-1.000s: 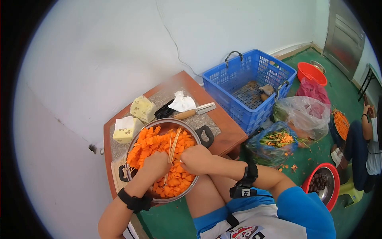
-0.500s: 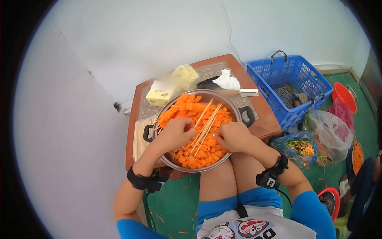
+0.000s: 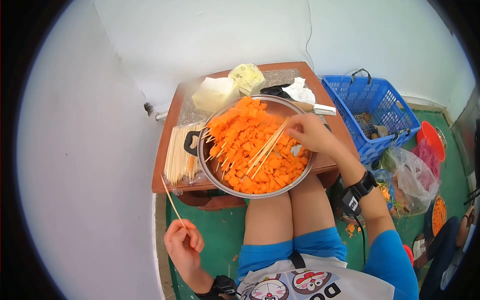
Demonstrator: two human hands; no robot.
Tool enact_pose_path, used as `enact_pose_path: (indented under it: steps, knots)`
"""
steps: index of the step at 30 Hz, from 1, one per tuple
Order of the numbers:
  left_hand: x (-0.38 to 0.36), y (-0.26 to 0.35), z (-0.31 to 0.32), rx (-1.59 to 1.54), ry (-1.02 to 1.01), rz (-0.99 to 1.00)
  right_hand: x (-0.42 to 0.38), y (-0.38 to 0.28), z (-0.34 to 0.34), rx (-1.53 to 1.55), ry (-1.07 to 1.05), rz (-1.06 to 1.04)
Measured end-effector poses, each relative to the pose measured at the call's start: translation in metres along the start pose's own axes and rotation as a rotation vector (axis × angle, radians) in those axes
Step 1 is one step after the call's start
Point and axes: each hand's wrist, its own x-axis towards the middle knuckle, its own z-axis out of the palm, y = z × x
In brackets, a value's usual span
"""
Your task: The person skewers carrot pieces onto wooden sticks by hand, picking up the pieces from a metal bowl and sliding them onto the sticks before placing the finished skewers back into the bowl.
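My left hand (image 3: 185, 247) is at the lower left, away from the pan, its fingers closed on a thin wooden skewer (image 3: 173, 204) pointing up and left. My right hand (image 3: 311, 132) hangs over the right side of a wide metal pan (image 3: 282, 107), fingers curled together; what they hold, if anything, is hidden. Cut orange carrot pieces (image 3: 277, 172) fill the pan. Several loose skewers (image 3: 268, 148) lie across them, their upper ends beside my right fingers. Threaded carrot skewers (image 3: 237, 122) are piled along the pan's left side, bare ends sticking out.
A bundle of bare skewers (image 3: 179, 157) lies left of the pan on a small wooden table (image 3: 161, 172). Behind are yellow tissue packaging (image 3: 215, 94), crumpled white paper (image 3: 300, 91) and a peeler-like tool (image 3: 324, 109). A blue crate (image 3: 372, 142) and plastic bags (image 3: 412, 172) stand at right.
My left hand has left the pan and swung down to the lower left, now with a skewer in it. My right hand has moved up along the pan's right side. The view has shifted.
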Motion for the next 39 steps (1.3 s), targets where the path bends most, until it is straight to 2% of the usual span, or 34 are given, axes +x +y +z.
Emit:
enact_pose_path:
  steps: [1, 3, 4, 6, 9, 13, 15, 21, 25, 30, 33, 37, 39]
  knots:
    - [-0.003, 0.000, -0.002, 0.028, 0.085, -0.016, 0.004, 0.003, 0.002, -0.005, -0.008, -0.005]
    - [-0.008, 0.000, -0.005, 0.099, 0.100, -0.006, 0.011, 0.007, 0.008, -0.317, -0.188, 0.064]
    - [-0.009, 0.000, -0.007, 0.176, 0.107, 0.001, 0.012, 0.006, 0.012, -0.317, -0.190, 0.058]
    - [-0.014, 0.001, -0.007, 0.232, 0.117, 0.018, 0.015, 0.004, 0.019, -0.566, -0.218, 0.110]
    - [-0.019, -0.002, -0.004, 0.323, 0.108, 0.039, 0.016, -0.004, 0.027, -0.649, -0.283, 0.122]
    - [-0.019, -0.006, 0.002, 0.359, 0.062, 0.030, 0.018, 0.000, 0.027, -0.661, -0.290, 0.138]
    - [-0.020, -0.006, 0.006, 0.380, 0.052, 0.028, 0.017, 0.000, 0.023, -0.596, -0.392, 0.141]
    - [-0.019, -0.010, 0.013, 0.406, 0.007, -0.008, 0.009, -0.003, 0.014, -0.407, -0.399, 0.110]
    - [-0.020, -0.012, 0.020, 0.405, -0.010, -0.066, 0.004, -0.005, 0.015, -0.423, -0.317, 0.079]
    - [-0.019, -0.014, 0.026, 0.462, -0.039, -0.054, 0.005, -0.001, 0.019, -0.571, -0.456, 0.141]
    - [-0.020, -0.012, 0.027, 0.444, -0.032, -0.064, -0.001, -0.009, 0.017, -0.561, -0.422, 0.032]
    - [-0.021, -0.013, 0.027, 0.422, -0.027, -0.083, -0.001, -0.008, 0.020, -0.610, -0.456, 0.025]
    - [-0.022, -0.014, 0.029, 0.436, -0.033, -0.069, 0.001, -0.007, 0.017, -0.552, -0.494, 0.088]
